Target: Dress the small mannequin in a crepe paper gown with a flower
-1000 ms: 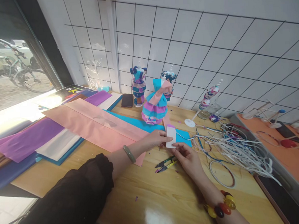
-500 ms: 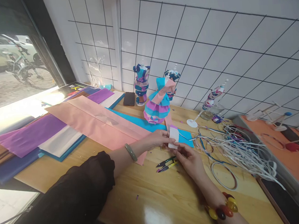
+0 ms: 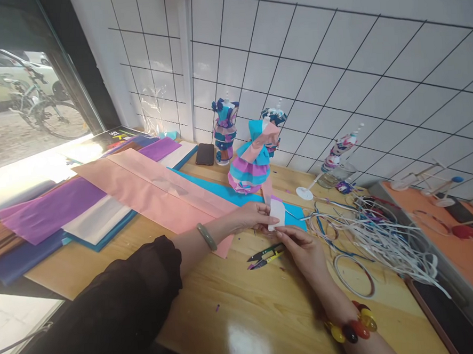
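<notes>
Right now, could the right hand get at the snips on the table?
Probably yes: the snips lie on the table close by the right hand, with nothing visible between them. That hand is at the white piece, though, so it may need to let go first.

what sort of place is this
Probably a small craft studio or workshop, though it could be a shop: miniature dress forms in tiered, colourful outfits stand on a wooden table, with coloured sheets spread to the left and a heap of cords to the right.
</notes>
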`<action>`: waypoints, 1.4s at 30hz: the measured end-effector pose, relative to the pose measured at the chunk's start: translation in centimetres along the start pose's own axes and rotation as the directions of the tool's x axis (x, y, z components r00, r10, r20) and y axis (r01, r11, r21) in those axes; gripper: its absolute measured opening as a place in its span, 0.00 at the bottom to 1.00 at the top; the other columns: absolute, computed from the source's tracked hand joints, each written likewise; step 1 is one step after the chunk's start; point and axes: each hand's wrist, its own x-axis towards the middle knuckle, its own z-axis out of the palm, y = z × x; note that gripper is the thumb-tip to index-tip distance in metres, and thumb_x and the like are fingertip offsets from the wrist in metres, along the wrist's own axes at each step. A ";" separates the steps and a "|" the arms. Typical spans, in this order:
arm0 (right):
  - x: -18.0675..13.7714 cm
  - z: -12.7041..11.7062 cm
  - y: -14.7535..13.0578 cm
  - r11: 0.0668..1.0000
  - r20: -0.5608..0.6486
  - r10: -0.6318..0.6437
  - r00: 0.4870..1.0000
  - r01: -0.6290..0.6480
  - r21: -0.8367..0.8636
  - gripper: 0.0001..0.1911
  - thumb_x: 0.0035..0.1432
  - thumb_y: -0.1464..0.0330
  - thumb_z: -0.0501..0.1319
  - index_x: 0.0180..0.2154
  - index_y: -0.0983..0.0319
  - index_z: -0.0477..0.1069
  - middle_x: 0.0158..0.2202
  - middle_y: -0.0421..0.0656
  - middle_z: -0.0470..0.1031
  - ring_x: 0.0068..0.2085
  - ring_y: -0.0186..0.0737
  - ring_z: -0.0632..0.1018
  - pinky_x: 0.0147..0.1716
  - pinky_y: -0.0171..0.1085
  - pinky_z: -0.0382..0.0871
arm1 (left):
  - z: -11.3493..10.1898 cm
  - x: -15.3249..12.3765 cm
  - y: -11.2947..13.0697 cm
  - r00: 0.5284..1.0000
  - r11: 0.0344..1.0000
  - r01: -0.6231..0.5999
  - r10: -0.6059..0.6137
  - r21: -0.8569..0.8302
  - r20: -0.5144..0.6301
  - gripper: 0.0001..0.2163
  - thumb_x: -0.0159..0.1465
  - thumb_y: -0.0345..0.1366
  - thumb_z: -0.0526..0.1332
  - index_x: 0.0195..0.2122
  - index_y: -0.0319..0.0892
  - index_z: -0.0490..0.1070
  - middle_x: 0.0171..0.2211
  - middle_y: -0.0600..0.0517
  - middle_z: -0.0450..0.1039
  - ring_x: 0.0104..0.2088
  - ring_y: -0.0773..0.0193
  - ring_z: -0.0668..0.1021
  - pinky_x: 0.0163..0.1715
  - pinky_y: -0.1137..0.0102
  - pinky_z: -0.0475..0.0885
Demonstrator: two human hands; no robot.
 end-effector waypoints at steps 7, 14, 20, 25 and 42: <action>0.1 -0.1 -0.8 0.997 0.044 0.062 0.997 -0.064 0.037 0.10 0.52 0.60 0.62 0.31 0.58 0.77 0.33 0.44 0.78 0.35 0.43 0.77 0.37 0.41 0.70 | -0.8 0.1 0.3 0.996 0.999 0.023 -0.019 -0.048 0.083 0.18 0.43 0.33 0.72 0.35 0.35 0.70 0.30 0.50 0.73 0.29 0.67 0.76 0.31 0.70 0.70; 0.2 -0.1 -0.6 0.991 0.038 0.119 0.992 -0.122 0.063 0.13 0.49 0.57 0.64 0.31 0.60 0.77 0.32 0.45 0.78 0.35 0.43 0.76 0.38 0.42 0.69 | -1.0 0.5 0.0 0.996 1.000 0.020 -0.020 0.001 0.089 0.21 0.44 0.31 0.72 0.39 0.36 0.71 0.37 0.46 0.75 0.34 0.65 0.78 0.37 0.67 0.72; 0.1 0.1 -0.5 0.963 0.029 0.227 0.973 -0.229 0.139 0.15 0.45 0.56 0.66 0.30 0.61 0.76 0.30 0.45 0.79 0.32 0.42 0.78 0.36 0.41 0.71 | -1.1 0.6 -0.3 0.996 0.998 0.001 -0.007 0.059 0.093 0.21 0.44 0.29 0.71 0.40 0.36 0.71 0.37 0.45 0.75 0.37 0.63 0.78 0.39 0.66 0.72; 0.1 0.2 -0.7 0.963 0.006 0.235 0.972 -0.233 0.133 0.17 0.43 0.55 0.67 0.30 0.61 0.75 0.29 0.45 0.79 0.29 0.42 0.77 0.31 0.40 0.71 | -1.3 0.7 -0.4 0.991 0.998 0.007 -0.015 0.059 0.132 0.22 0.45 0.28 0.70 0.42 0.37 0.71 0.39 0.45 0.75 0.38 0.62 0.77 0.40 0.65 0.72; 0.2 0.2 -0.2 0.982 0.000 0.160 0.987 -0.159 0.099 0.18 0.45 0.55 0.66 0.34 0.61 0.74 0.22 0.38 0.68 0.24 0.35 0.68 0.23 0.35 0.63 | -1.1 0.9 -0.6 0.990 0.991 -0.040 0.022 0.130 0.136 0.23 0.44 0.29 0.71 0.42 0.37 0.69 0.39 0.45 0.75 0.38 0.62 0.77 0.39 0.66 0.71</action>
